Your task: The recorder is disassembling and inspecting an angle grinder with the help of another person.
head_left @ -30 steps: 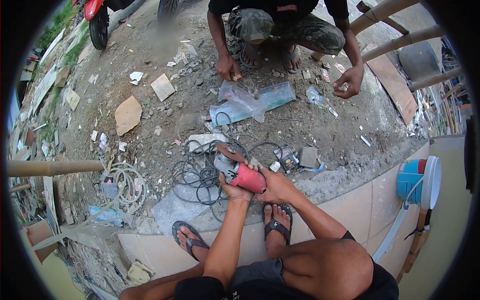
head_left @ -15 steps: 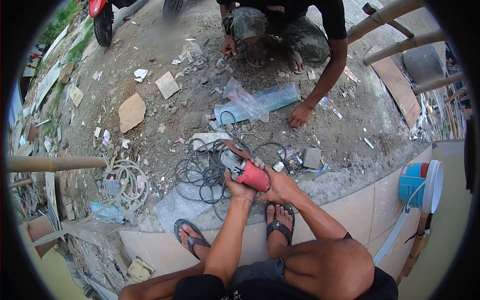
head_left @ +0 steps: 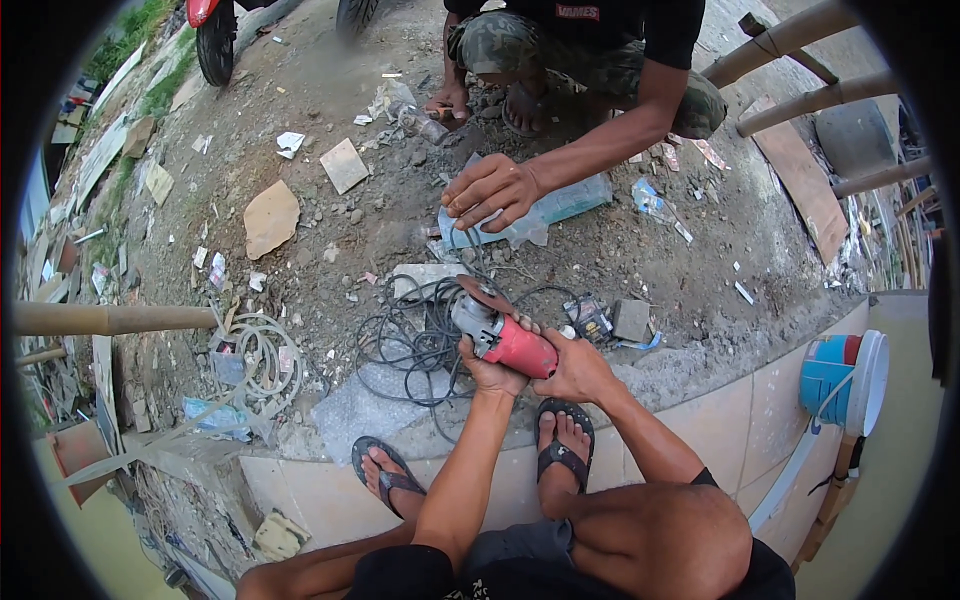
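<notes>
Both my hands grip a red and silver angle grinder (head_left: 517,343) with a brown disc (head_left: 484,294) on it. My left hand (head_left: 488,368) cups it from below and the left, near its metal head. My right hand (head_left: 573,362) wraps the right end of its body. Below and behind the grinder lie coiled black cord (head_left: 395,340) and a sheet of bubble wrap (head_left: 340,420). Beyond it a long clear bluish piece (head_left: 570,205) lies on the rubble, partly hidden by another person's outstretched hand (head_left: 492,190).
A person (head_left: 570,60) squats opposite, other hand (head_left: 448,98) near a small orange item. Around us are bamboo poles (head_left: 110,320), a coiled pale hose (head_left: 265,360), a bucket (head_left: 840,380), a concrete block (head_left: 630,320), a motorbike wheel (head_left: 215,50) and the tiled edge (head_left: 690,440) under my feet.
The other person's outstretched hand has swung left and forward over the clear piece, toward the grinder. My hands and the grinder have shifted slightly right in the view.
</notes>
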`<state>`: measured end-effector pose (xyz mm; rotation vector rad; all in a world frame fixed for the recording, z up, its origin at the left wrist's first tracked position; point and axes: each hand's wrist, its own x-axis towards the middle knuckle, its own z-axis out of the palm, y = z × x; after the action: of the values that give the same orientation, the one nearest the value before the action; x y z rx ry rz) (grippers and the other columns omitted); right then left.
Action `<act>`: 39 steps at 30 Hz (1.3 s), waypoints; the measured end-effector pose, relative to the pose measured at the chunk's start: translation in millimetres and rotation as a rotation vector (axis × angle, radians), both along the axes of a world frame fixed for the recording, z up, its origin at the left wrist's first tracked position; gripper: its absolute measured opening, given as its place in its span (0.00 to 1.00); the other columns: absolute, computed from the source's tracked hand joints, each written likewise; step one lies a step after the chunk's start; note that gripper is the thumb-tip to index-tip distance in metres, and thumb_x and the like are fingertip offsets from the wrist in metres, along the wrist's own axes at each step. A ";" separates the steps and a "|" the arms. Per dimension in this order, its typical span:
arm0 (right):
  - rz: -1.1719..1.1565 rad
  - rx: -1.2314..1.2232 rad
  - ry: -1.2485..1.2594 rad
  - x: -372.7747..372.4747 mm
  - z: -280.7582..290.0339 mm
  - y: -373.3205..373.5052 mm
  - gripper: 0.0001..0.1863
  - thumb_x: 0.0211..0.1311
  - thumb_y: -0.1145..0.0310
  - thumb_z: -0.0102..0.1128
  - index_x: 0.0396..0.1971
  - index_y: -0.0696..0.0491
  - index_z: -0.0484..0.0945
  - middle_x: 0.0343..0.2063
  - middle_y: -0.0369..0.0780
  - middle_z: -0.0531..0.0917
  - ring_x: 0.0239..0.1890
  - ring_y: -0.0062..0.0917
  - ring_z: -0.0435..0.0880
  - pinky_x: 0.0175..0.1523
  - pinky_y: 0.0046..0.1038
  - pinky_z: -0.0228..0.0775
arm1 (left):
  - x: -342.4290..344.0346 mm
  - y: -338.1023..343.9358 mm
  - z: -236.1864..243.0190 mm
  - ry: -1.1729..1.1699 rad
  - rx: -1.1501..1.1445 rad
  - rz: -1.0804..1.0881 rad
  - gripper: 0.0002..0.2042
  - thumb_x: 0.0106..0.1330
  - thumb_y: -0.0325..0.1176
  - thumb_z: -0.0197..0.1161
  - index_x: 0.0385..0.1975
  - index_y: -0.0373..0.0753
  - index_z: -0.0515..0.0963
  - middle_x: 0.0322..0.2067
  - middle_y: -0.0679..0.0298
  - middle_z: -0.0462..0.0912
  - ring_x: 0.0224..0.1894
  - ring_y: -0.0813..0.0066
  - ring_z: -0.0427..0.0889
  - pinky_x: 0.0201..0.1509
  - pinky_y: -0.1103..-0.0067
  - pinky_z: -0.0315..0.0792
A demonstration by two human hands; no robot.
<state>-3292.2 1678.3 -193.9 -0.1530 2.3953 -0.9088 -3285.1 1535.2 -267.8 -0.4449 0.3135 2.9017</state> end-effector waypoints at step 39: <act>0.076 0.084 -0.035 -10.3 14.1 -9.6 0.47 0.31 0.54 0.70 0.58 0.60 0.71 0.32 0.56 0.84 0.37 0.49 0.84 0.46 0.42 0.77 | -2.2 -5.5 2.8 -0.006 0.023 0.068 0.42 0.45 0.74 0.60 0.41 0.35 0.70 0.35 0.60 0.74 0.41 0.65 0.73 0.57 0.67 0.67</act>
<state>-3302.5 1668.8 -179.8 -0.1926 2.3737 -0.7694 -3287.3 1529.7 -265.0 -0.4691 0.2693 2.9666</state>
